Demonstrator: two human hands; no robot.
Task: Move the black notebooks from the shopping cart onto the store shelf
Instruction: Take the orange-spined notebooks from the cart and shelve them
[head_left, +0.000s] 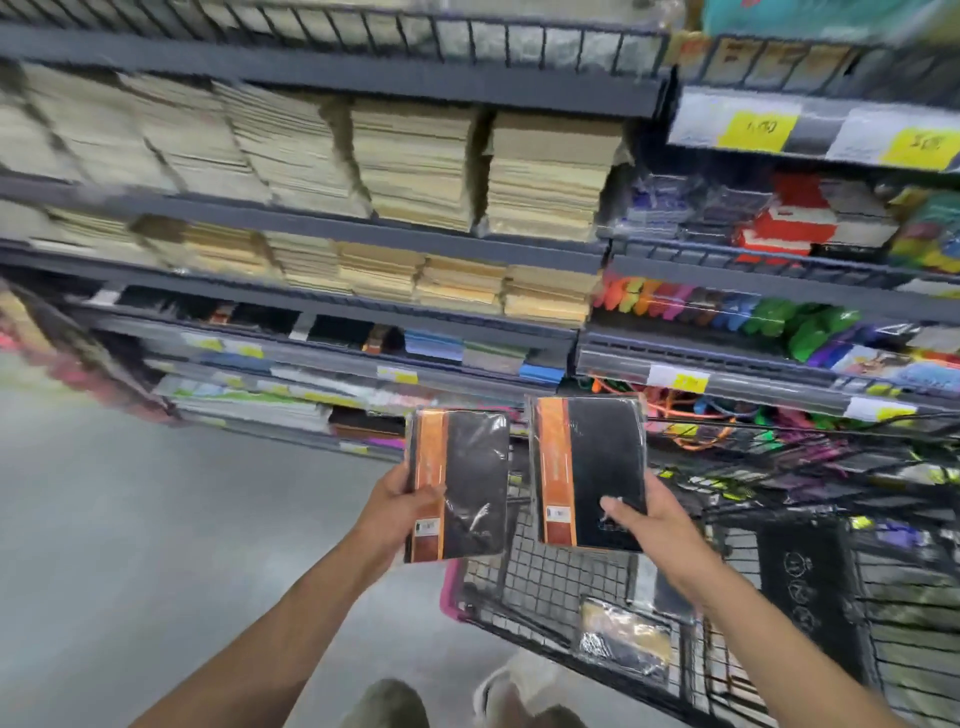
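Right now my left hand (402, 506) grips one wrapped black notebook (457, 486) by its orange-banded edge, and my right hand (641, 519) clasps a second black notebook (592, 470) by its lower corner, thumb on the cover. Both are raised upright, side by side but apart. Below my right hand sits the shopping cart (550, 577); beyond both hands, the store shelf (332, 325).

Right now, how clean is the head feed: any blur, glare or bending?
Head view: shelves smeared by motion blur, price tags unreadable; notebook in the left hand and notebook in the right hand fairly sharp, with glare streaks on their plastic wrap; wide-angle lens bends and tilts the shelf lines.
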